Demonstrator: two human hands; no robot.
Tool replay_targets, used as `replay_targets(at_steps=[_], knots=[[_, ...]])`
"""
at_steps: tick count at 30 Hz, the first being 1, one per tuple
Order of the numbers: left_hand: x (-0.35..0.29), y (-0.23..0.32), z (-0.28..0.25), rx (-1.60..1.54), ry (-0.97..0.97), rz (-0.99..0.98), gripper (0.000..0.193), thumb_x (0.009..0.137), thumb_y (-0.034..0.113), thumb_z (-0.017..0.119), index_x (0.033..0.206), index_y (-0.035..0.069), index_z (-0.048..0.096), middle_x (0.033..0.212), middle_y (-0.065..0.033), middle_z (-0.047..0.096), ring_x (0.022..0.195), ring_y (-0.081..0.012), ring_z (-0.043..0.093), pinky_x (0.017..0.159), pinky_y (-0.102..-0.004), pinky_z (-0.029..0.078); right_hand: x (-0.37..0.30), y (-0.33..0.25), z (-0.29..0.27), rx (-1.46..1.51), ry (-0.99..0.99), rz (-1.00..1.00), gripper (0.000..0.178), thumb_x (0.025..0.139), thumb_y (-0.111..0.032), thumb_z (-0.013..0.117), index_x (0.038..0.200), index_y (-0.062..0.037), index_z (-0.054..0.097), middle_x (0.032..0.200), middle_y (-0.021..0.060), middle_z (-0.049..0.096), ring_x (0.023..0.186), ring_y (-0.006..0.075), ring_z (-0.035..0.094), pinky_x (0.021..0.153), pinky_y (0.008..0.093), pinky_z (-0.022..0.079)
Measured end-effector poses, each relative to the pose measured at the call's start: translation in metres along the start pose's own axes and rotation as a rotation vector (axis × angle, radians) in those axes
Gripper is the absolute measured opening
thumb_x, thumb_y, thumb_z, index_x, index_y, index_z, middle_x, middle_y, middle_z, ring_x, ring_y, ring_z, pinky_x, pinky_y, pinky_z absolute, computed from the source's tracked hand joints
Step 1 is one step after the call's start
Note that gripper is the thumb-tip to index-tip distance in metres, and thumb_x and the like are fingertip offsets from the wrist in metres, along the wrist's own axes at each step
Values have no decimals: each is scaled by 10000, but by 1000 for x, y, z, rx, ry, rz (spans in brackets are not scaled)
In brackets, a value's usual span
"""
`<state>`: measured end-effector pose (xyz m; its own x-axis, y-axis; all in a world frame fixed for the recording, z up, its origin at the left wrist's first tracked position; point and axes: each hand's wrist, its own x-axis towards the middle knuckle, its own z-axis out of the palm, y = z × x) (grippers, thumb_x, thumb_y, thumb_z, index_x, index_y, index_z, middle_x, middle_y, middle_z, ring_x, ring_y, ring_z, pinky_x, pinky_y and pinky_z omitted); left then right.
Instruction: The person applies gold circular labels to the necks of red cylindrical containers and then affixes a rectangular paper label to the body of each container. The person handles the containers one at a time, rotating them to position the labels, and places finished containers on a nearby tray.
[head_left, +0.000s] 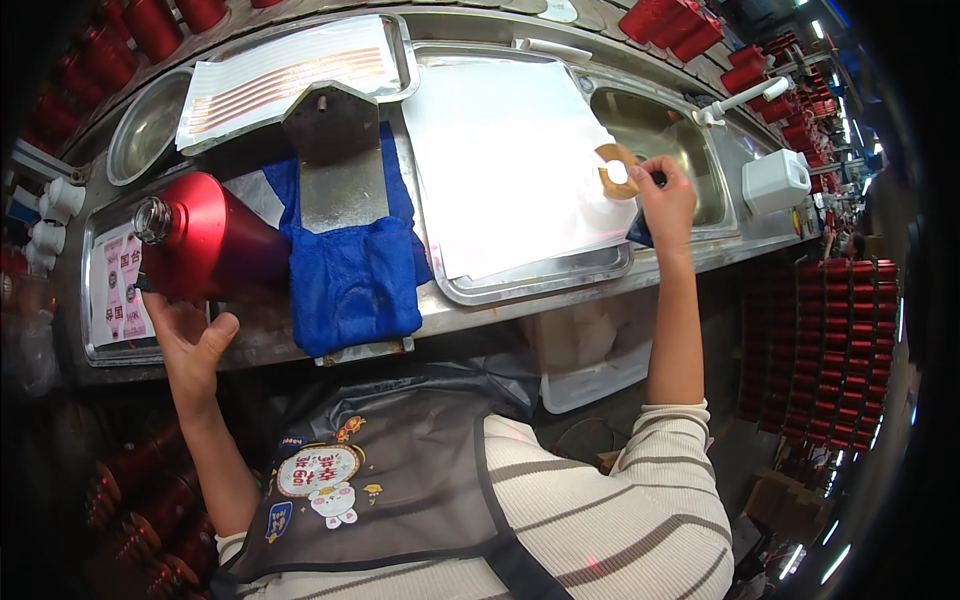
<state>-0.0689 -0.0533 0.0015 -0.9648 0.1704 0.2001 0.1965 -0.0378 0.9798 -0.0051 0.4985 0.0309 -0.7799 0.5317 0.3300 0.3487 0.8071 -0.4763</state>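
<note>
A glossy red bottle (215, 235) with a clear neck lies tilted, its body against a blue cloth (355, 285) draped over a metal stand (343, 175). My left hand (190, 345) is beside the bottle's near side, thumb apart and fingers stretched, some partly hidden. Between thumb and fingers, my right hand (668, 200) pinches a brown ring-shaped label (620, 155) with a white middle. It hangs over the right edge of a stack of white sheets (510, 165) in a metal tray (530, 283). Something dark blue shows below my right hand; its kind is unclear.
Left, a tray (90, 330) holds pink printed sheets (125, 290). Behind are a metal bowl (150, 130) and brown-striped sheets (290, 75). Right are a sink (640, 115), a faucet (740, 100) and a white jug (775, 182). Red bottles (815, 350) stand stacked beyond the counter.
</note>
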Motion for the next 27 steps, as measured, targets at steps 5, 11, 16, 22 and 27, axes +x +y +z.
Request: replay_targets(at_steps=[5, 11, 16, 22, 27], knots=[[0, 2, 0, 43, 32, -22, 1020, 738, 160, 859, 1546, 68, 242, 1490, -114, 428, 1387, -267, 420, 1160, -418, 299, 51, 87, -6, 341, -2, 183, 218, 879, -158, 758, 967, 36, 715, 828, 44, 710, 744, 98, 621, 695, 258, 491], [0, -4, 15, 116, 112, 52, 1019, 730, 124, 883, 1545, 66, 273, 1467, -104, 452, 1372, -259, 428, 1149, -417, 322, 73, 209, 25, 280, -198, 362, 206, 857, -187, 762, 810, 8, 715, 706, 20, 656, 621, 87, 539, 582, 261, 403], [-3, -4, 17, 151, 159, -16, 1046, 704, 78, 907, 1533, 60, 268, 1449, -112, 455, 1315, -257, 485, 1093, -405, 406, 70, 208, 43, 296, -361, 452, 183, 881, -148, 742, 793, 5, 694, 730, 16, 664, 652, 84, 567, 627, 247, 437], [-2, -4, 25, 231, 203, 11, 1035, 669, 54, 935, 1479, 29, 290, 1367, -127, 509, 1203, -222, 564, 975, -357, 512, 69, 201, 26, 184, -216, 304, 165, 916, -158, 707, 885, 3, 693, 798, -2, 666, 719, 79, 557, 659, 259, 433], [11, 17, 38, 233, 185, 14, 948, 632, 127, 973, 1369, 21, 386, 1281, -118, 583, 1161, -197, 593, 993, -369, 495, 67, 145, 8, 445, -133, 228, 216, 943, -150, 685, 1065, 29, 685, 914, 56, 708, 852, 123, 632, 776, 270, 488]])
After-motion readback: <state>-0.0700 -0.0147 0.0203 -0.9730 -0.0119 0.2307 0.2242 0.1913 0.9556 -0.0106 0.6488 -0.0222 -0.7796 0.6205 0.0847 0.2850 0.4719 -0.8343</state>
